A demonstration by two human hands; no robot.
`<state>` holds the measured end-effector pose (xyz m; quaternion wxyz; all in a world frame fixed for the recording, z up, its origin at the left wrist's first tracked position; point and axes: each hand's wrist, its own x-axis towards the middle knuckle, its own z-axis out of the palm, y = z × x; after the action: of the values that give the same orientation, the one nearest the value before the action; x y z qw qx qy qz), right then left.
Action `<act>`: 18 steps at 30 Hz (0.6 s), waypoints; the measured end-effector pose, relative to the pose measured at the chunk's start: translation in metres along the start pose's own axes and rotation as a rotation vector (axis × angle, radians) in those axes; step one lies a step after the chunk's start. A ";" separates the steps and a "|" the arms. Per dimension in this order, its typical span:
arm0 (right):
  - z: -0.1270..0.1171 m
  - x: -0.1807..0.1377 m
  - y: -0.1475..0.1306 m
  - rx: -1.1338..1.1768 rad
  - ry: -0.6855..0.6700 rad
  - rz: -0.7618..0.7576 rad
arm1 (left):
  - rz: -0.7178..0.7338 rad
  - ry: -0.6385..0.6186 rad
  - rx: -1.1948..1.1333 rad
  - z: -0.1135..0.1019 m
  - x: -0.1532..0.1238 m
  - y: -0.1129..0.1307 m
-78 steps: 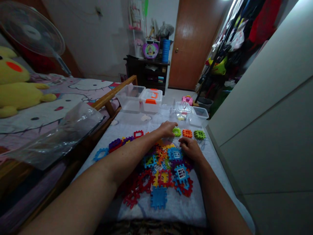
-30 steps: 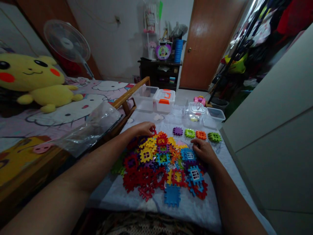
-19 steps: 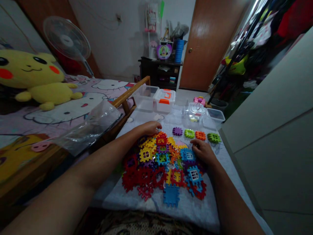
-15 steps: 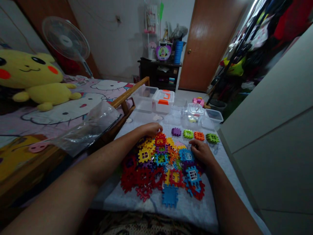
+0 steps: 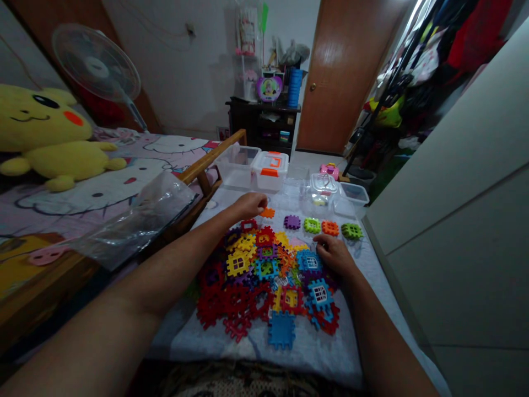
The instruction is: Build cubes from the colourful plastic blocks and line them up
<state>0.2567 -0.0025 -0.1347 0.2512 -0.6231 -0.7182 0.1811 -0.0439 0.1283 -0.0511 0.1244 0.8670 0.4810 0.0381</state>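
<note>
Beyond the back edge of a mixed pile of interlocking plastic building blocks, my left hand [image 5: 251, 206] is closed, pinching an orange building block [image 5: 268, 213] at its fingertips. At the pile's right side rests my right hand [image 5: 334, 252], fingers loosely spread with nothing in them, beside a blue window block [image 5: 309, 261]. Behind it a row runs left to right: a purple block [image 5: 292, 222], a light green block [image 5: 312, 225], an orange frame block [image 5: 330, 227] and a darker green block [image 5: 351, 231]. A flat blue block [image 5: 281, 330] lies nearest me.
Clear plastic boxes stand at the back, one with an orange-handled lid [image 5: 270, 170], another with a clear lid [image 5: 323, 184]. A wooden bed rail [image 5: 212, 159] borders the left, with a plastic bag [image 5: 140, 220] over it. White cabinet panels [image 5: 454, 220] rise on the right.
My left hand has moved away from the pile's back edge, and an orange block now shows at its fingertips. My right hand stays by the pile. The view has shifted slightly.
</note>
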 end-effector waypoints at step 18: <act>-0.002 0.000 -0.002 0.019 -0.015 -0.008 | -0.037 -0.321 0.140 0.014 0.006 0.002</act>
<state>0.2560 -0.0031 -0.1319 0.2523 -0.6165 -0.7208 0.1914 -0.0359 0.1299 -0.0644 0.1397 0.8595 0.4722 -0.1368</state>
